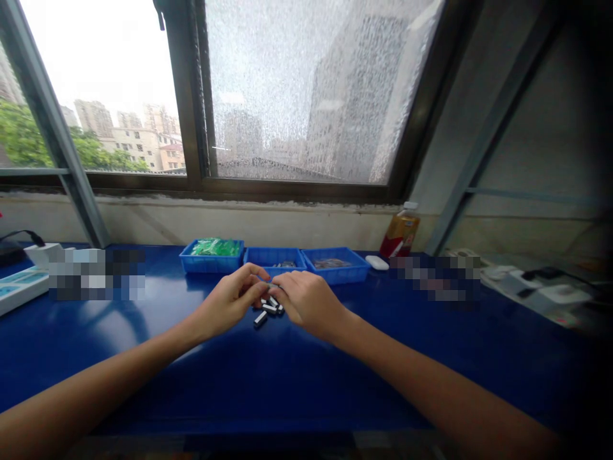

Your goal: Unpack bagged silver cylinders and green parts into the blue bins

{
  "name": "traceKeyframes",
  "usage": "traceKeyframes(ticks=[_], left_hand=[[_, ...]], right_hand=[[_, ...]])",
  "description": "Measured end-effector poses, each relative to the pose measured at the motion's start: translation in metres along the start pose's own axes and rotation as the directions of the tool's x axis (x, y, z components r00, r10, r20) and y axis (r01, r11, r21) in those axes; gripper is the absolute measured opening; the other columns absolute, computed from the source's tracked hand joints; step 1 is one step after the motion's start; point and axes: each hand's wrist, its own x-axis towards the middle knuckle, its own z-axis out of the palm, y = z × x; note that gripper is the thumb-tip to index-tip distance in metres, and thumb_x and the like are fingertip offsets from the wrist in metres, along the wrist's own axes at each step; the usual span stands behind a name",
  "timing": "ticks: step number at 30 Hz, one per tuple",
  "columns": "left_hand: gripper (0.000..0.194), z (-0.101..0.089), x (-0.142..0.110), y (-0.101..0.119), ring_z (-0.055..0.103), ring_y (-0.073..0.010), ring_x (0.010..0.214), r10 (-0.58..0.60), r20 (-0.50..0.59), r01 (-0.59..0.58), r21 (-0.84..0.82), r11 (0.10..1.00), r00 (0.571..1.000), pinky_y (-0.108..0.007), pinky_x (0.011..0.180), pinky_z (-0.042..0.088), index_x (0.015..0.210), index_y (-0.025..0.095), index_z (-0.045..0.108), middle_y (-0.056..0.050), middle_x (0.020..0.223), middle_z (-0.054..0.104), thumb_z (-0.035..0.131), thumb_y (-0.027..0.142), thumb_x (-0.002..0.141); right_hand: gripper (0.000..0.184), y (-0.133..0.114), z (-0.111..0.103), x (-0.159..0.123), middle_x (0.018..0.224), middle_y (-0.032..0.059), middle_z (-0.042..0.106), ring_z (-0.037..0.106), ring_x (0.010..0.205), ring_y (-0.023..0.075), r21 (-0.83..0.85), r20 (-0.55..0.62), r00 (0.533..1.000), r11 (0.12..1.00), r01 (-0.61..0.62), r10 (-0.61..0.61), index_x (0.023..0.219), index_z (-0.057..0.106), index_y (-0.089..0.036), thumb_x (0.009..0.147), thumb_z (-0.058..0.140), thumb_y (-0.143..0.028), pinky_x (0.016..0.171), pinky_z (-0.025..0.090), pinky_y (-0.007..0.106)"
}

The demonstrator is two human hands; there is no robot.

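My left hand [238,298] and my right hand [311,303] meet above the middle of the blue table. Both have their fingers curled together in a pinch, fingertips almost touching. Whatever sits between them is mostly covered by the fingers and too small to name. Just below the fingertips lies a loose pile of small oblong pieces [269,308], silvery white and black. One such piece [260,319] rests a little nearer to me than the others.
Behind my hands stand a blue bin of green packets [215,246], a middle bin [253,255] with small dark parts, and a right bin [354,257] with flat pieces. Further right are a white rounded object [377,262] and a drink bottle [401,233]. White boxes [23,287] edge the left.
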Motion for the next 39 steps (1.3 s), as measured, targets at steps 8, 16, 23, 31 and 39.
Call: traceKeyframes(ticks=[8, 16, 23, 31, 39], left_hand=[[0.019, -0.005, 0.001, 0.001, 0.058, -0.0126, 0.070, 0.043, -0.040, -0.043, 0.014, 0.999, 0.998, -0.026, 0.066, 0.047, 0.097, 0.013, 0.053, -0.003, 0.077, 0.061, 0.050, 0.025, 0.083], [0.017, -0.004, -0.002, 0.005, 0.060, -0.0131, 0.071, 0.067, 0.030, -0.070, 0.099, 0.993, 0.997, -0.025, 0.066, 0.048, 0.093, 0.013, 0.058, -0.003, 0.078, 0.065, 0.048, 0.024, 0.084], [0.020, -0.008, 0.003, 0.009, 0.061, -0.0121, 0.067, 0.000, -0.128, -0.003, -0.024, 1.000, 0.992, -0.024, 0.063, 0.050, 0.097, 0.012, 0.055, -0.003, 0.076, 0.065, 0.053, 0.025, 0.081], [0.021, 0.000, 0.000, 0.010, 0.061, -0.0130, 0.068, -0.036, -0.029, 0.034, -0.062, 0.997, 0.999, -0.025, 0.064, 0.049, 0.096, 0.012, 0.055, -0.003, 0.074, 0.065, 0.053, 0.026, 0.082], [0.018, 0.000, 0.000, 0.010, 0.057, -0.0107, 0.065, -0.012, 0.011, 0.013, -0.091, 0.996, 1.000, -0.023, 0.061, 0.047, 0.092, 0.012, 0.058, -0.002, 0.072, 0.061, 0.051, 0.026, 0.083]], right_hand=[[0.028, 0.002, -0.004, 0.000, 0.070, 0.0053, 0.059, 0.053, 0.063, 0.0147, 0.054, 0.055, 0.998, 0.998, 0.017, -0.020, 0.080, 0.052, -0.014, 0.092, 0.030, -0.027, 0.059, 0.034, 0.026], [0.024, 0.000, -0.001, -0.002, 0.066, 0.0033, 0.058, 0.051, 0.060, 0.0136, 0.018, 0.051, 0.998, 0.999, 0.039, -0.040, 0.074, 0.053, -0.015, 0.088, 0.034, -0.021, 0.058, 0.030, 0.027], [0.027, -0.002, -0.006, -0.001, 0.069, 0.0032, 0.060, 0.053, 0.061, 0.0136, 0.109, -0.005, 0.998, 0.992, -0.063, 0.063, 0.081, 0.053, -0.016, 0.091, 0.033, -0.031, 0.059, 0.033, 0.025], [0.025, -0.003, 0.001, -0.003, 0.072, 0.0070, 0.062, 0.058, 0.065, 0.0161, 0.071, 0.040, 0.998, 0.996, -0.052, 0.050, 0.087, 0.050, -0.014, 0.092, 0.030, -0.028, 0.059, 0.036, 0.026], [0.026, -0.001, -0.003, -0.004, 0.058, 0.0009, 0.054, 0.046, 0.048, 0.0100, 0.371, 0.174, 0.982, 0.919, -0.130, 0.068, 0.079, 0.044, -0.016, 0.093, 0.027, -0.029, 0.048, 0.029, 0.022]])
